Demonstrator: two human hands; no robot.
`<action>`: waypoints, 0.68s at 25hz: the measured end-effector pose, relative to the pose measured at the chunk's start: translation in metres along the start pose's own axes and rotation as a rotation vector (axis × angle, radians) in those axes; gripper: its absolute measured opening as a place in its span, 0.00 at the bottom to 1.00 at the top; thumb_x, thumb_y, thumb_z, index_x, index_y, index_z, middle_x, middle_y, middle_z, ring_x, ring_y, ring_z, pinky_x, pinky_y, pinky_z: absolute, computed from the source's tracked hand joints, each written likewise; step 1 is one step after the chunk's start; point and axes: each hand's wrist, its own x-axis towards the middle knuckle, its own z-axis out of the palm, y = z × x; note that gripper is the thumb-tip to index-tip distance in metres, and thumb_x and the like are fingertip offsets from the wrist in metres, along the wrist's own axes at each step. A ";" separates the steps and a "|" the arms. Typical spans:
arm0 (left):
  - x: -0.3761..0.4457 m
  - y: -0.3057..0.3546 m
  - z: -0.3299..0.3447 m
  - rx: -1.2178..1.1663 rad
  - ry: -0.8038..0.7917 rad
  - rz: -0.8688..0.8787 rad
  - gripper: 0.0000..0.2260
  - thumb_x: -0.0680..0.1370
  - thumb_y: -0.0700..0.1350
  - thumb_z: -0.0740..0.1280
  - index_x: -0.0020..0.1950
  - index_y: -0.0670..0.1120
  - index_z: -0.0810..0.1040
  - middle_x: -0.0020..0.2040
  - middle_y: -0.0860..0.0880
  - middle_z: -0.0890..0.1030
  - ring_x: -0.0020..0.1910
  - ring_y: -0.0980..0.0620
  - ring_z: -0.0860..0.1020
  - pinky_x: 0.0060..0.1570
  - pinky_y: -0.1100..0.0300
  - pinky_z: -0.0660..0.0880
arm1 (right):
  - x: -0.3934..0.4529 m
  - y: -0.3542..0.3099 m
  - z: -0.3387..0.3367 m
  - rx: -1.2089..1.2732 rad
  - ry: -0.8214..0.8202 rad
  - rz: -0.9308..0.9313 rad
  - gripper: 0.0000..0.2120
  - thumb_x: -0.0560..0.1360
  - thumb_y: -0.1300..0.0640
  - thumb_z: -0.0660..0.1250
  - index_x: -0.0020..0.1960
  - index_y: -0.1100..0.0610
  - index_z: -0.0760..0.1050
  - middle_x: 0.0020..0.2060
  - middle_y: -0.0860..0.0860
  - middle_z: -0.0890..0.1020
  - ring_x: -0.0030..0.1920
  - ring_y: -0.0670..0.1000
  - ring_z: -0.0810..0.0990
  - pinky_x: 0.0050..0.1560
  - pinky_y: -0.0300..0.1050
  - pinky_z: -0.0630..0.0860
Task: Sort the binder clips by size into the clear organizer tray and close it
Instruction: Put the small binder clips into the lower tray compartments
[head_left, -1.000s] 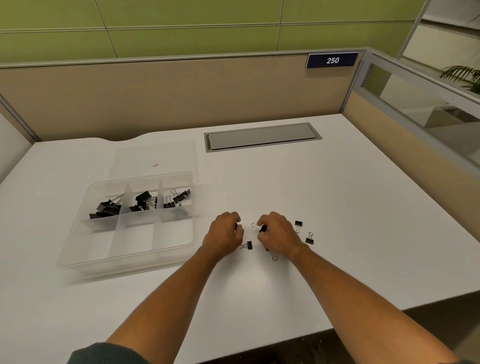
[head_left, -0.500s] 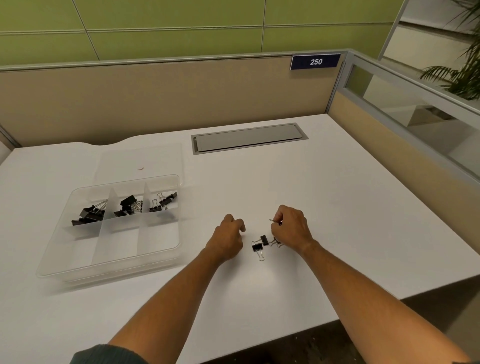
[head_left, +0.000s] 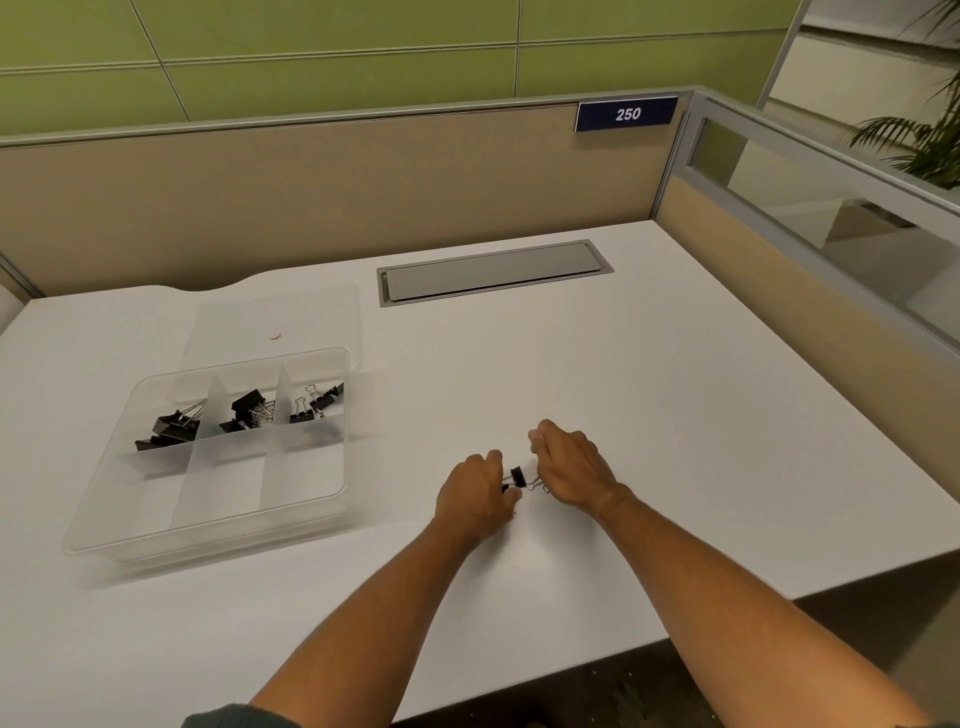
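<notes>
The clear organizer tray stands open on the left of the white desk. Its three back compartments hold black binder clips: large ones on the left, medium ones in the middle, small ones on the right. The three front compartments hold nothing. Its clear lid lies flat behind it. My left hand and my right hand are curled close together at the desk's middle. A small black binder clip sits between them; my left fingertips pinch one at its side. Wire handles poke out under my right fingers.
A grey cable hatch is set into the desk at the back. Beige partition walls close off the back and right sides. The desk's front edge runs close below my forearms on the right.
The loose clips that lay right of my right hand are off the desk. Both hands have drawn together around the last small clips, and my left fingers have closed on one.
</notes>
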 end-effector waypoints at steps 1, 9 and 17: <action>0.000 0.001 0.000 -0.001 0.013 0.002 0.13 0.77 0.51 0.64 0.52 0.41 0.70 0.48 0.42 0.76 0.41 0.46 0.72 0.37 0.56 0.67 | 0.000 0.002 0.000 -0.022 -0.024 -0.027 0.09 0.80 0.55 0.52 0.49 0.53 0.71 0.45 0.51 0.80 0.45 0.58 0.78 0.44 0.49 0.74; -0.004 -0.010 -0.012 -0.041 0.115 0.010 0.14 0.71 0.46 0.64 0.53 0.41 0.70 0.47 0.43 0.75 0.42 0.46 0.72 0.39 0.55 0.71 | 0.006 0.003 0.002 -0.197 -0.199 -0.179 0.19 0.68 0.49 0.75 0.58 0.48 0.79 0.47 0.47 0.78 0.50 0.49 0.77 0.51 0.44 0.74; -0.008 -0.025 -0.023 -0.054 0.183 -0.035 0.13 0.70 0.45 0.64 0.51 0.42 0.71 0.46 0.45 0.75 0.44 0.46 0.74 0.43 0.50 0.77 | 0.020 -0.004 -0.009 0.113 0.044 -0.048 0.10 0.72 0.53 0.72 0.52 0.54 0.79 0.50 0.50 0.82 0.52 0.52 0.80 0.54 0.46 0.75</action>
